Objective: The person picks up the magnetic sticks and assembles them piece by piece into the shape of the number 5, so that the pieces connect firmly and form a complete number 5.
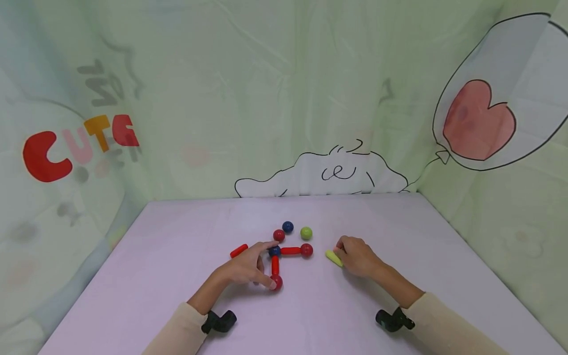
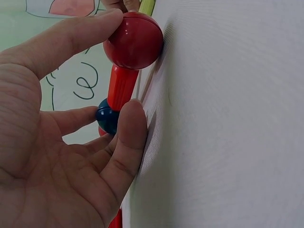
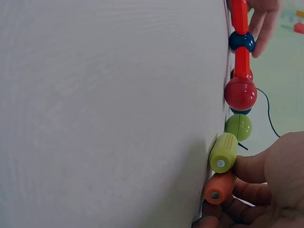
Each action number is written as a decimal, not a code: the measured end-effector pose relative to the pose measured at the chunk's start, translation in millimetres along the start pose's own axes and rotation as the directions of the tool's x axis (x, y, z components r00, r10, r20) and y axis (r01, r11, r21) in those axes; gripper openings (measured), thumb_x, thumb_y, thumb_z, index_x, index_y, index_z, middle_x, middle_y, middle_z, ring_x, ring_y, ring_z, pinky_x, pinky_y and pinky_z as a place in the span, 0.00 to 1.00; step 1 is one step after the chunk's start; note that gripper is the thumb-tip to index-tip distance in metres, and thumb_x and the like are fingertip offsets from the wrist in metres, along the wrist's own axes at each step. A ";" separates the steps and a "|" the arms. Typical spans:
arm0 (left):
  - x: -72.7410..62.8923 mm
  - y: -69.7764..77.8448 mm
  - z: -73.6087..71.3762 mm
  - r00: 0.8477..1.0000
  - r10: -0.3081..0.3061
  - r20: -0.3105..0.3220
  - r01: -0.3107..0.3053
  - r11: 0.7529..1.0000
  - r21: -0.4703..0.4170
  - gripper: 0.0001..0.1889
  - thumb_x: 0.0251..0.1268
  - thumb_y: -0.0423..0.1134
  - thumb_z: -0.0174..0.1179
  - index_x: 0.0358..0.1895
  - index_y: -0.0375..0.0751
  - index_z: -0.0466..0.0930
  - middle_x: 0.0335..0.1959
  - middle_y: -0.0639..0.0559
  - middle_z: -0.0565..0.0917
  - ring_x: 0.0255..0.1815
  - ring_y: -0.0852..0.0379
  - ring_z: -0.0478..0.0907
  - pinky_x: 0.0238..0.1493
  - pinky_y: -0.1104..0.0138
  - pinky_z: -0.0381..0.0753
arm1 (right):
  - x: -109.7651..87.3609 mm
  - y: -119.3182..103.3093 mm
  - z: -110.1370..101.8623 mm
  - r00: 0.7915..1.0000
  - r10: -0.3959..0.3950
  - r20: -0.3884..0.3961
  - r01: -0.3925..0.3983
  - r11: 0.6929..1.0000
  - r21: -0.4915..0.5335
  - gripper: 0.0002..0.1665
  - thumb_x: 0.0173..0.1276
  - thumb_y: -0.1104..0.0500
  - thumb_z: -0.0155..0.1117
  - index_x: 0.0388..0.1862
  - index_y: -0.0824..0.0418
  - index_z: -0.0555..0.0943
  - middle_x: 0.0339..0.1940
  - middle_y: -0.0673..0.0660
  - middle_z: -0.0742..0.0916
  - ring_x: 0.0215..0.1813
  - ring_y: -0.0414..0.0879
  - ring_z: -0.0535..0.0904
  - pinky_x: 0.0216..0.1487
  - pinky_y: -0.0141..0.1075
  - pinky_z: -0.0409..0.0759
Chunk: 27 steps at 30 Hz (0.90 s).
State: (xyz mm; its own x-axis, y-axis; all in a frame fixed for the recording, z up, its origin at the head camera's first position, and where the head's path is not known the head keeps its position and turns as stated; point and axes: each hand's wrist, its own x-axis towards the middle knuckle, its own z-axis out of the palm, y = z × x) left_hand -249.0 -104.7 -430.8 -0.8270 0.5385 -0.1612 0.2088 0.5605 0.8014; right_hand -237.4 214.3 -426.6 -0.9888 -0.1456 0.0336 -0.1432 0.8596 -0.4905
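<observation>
An L-shaped piece of toy balls and rods lies on the table: a blue ball (image 1: 275, 252) at the corner, two red rods (image 1: 291, 251), and a red ball (image 1: 306, 250) at each end. My left hand (image 1: 244, 266) spans its near arm, thumb against the near red ball (image 2: 135, 42) and fingertips at the blue ball. To the right, my right hand (image 1: 359, 257) pinches an orange rod (image 3: 220, 187) between thumb and fingers. A yellow-green rod (image 3: 224, 153) lies right beside that orange rod, by the thumb; in the head view the hand hides the orange one.
Behind the L-shaped piece sit a loose red ball (image 1: 279, 235), a dark blue ball (image 1: 287, 227) and a green ball (image 1: 306, 233). Another red rod (image 1: 238, 251) lies left, beyond my left hand. Printed curtains (image 1: 213, 98) hang around the table (image 1: 186, 222).
</observation>
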 end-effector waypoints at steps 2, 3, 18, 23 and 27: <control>0.2 -0.3 -0.2 1.000 0.002 0.002 -0.002 1.000 0.000 0.50 0.49 0.42 0.79 0.78 0.52 0.62 0.42 0.46 0.75 0.29 0.53 0.78 0.29 0.63 0.80 | 0.1 0.4 0.2 1.000 0.001 -0.004 -0.001 1.000 -0.002 0.08 0.75 0.62 0.61 0.44 0.68 0.78 0.32 0.54 0.80 0.34 0.47 0.74 0.36 0.37 0.76; 0.4 -0.4 -0.4 1.000 0.002 0.002 -0.002 1.000 -0.001 0.50 0.49 0.42 0.80 0.78 0.52 0.62 0.42 0.45 0.75 0.29 0.53 0.78 0.29 0.63 0.80 | -0.1 0.3 0.1 1.000 0.003 -0.006 -0.003 1.000 0.001 0.08 0.75 0.62 0.61 0.44 0.68 0.78 0.31 0.54 0.79 0.34 0.47 0.73 0.35 0.37 0.76; 0.6 -2.2 -1.0 1.000 0.010 0.010 -0.010 1.000 -0.017 0.51 0.49 0.43 0.80 0.78 0.53 0.61 0.44 0.46 0.75 0.29 0.53 0.79 0.29 0.64 0.80 | 0.3 -2.5 0.8 0.992 -0.052 -0.116 0.056 0.998 0.032 0.11 0.78 0.60 0.58 0.48 0.69 0.78 0.33 0.55 0.79 0.34 0.47 0.73 0.35 0.36 0.76; -0.1 -1.3 -1.2 1.000 0.016 0.008 -0.016 1.000 -0.019 0.51 0.49 0.42 0.80 0.79 0.52 0.61 0.47 0.46 0.74 0.30 0.53 0.78 0.29 0.64 0.81 | -0.6 -8.3 -0.5 0.983 -0.106 -0.152 0.117 0.991 0.068 0.13 0.77 0.60 0.60 0.50 0.69 0.77 0.37 0.57 0.83 0.36 0.47 0.75 0.36 0.35 0.78; -0.2 -1.1 -0.9 1.000 0.018 0.005 -0.018 1.000 -0.017 0.51 0.49 0.41 0.79 0.78 0.52 0.61 0.48 0.45 0.73 0.30 0.53 0.78 0.30 0.63 0.81 | -2.8 -13.6 -1.1 0.974 -0.150 -0.169 0.169 0.980 0.102 0.13 0.76 0.60 0.62 0.51 0.68 0.77 0.36 0.55 0.84 0.35 0.46 0.75 0.34 0.32 0.78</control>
State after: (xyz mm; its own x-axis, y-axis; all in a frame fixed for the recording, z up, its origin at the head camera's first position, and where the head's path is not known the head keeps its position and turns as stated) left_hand -249.6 -106.0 -431.1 -0.8206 0.5517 -0.1494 0.2151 0.5402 0.8136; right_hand -232.7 203.5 -419.1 -0.9488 -0.1885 0.2533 -0.3031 0.7681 -0.5640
